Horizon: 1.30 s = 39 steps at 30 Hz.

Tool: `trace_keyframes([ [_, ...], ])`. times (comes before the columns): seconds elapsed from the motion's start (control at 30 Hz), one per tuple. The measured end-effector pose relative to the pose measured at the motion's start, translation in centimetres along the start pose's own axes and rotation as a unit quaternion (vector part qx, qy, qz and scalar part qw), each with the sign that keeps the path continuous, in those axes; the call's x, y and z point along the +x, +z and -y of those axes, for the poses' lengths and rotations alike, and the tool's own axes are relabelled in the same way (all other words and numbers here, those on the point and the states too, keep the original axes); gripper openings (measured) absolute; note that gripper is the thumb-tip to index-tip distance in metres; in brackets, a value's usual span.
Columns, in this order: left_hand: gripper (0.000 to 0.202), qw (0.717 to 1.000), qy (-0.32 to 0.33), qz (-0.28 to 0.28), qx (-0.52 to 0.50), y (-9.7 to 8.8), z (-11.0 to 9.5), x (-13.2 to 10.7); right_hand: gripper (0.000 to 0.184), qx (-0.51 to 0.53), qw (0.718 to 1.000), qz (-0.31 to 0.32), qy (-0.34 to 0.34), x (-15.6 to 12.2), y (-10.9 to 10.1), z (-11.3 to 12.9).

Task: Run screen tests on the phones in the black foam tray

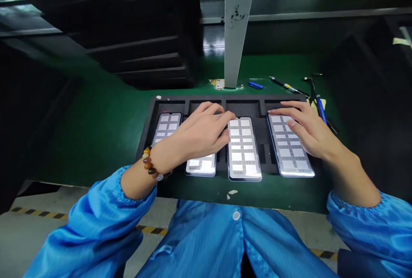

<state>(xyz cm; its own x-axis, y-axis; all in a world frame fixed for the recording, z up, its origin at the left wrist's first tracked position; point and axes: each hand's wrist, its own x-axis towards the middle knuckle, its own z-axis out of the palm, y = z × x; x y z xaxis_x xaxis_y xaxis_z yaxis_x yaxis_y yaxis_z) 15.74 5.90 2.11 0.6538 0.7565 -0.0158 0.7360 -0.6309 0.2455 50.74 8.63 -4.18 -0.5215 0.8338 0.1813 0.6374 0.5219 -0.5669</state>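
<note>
Green tabletop (93,140) carries a black tray (243,107), its recesses presumably spacing four lit phones (244,149); left hand (204,130) and right hand (304,130) hover loosely spread, clasping none.

Phones (244,149) look glossy, the plastic tray (243,107) matt.
</note>
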Motion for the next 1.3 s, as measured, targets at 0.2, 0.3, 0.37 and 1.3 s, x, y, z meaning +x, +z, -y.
trace_keyframes([
  [0.2,0.041,1.0,0.003,-0.001,0.021,0.7,-0.3,-0.1,0.047,-0.003,1.0,-0.004,0.001,0.1,0.2,-0.3],
  [0.3,0.042,1.0,0.007,-0.009,0.027,0.8,-0.7,-0.6,0.047,-0.008,1.0,-0.004,-0.009,-0.1,0.3,-0.1],
  [0.37,0.041,1.0,0.009,-0.014,0.024,0.8,-1.0,-1.2,0.046,-0.005,1.0,0.0,-0.018,-0.4,0.3,0.2],
  [1.3,0.036,0.972,0.212,-0.092,0.032,2.8,-3.1,-7.8,0.062,-0.041,0.99,-0.019,-0.135,-10.7,0.9,5.8],
])
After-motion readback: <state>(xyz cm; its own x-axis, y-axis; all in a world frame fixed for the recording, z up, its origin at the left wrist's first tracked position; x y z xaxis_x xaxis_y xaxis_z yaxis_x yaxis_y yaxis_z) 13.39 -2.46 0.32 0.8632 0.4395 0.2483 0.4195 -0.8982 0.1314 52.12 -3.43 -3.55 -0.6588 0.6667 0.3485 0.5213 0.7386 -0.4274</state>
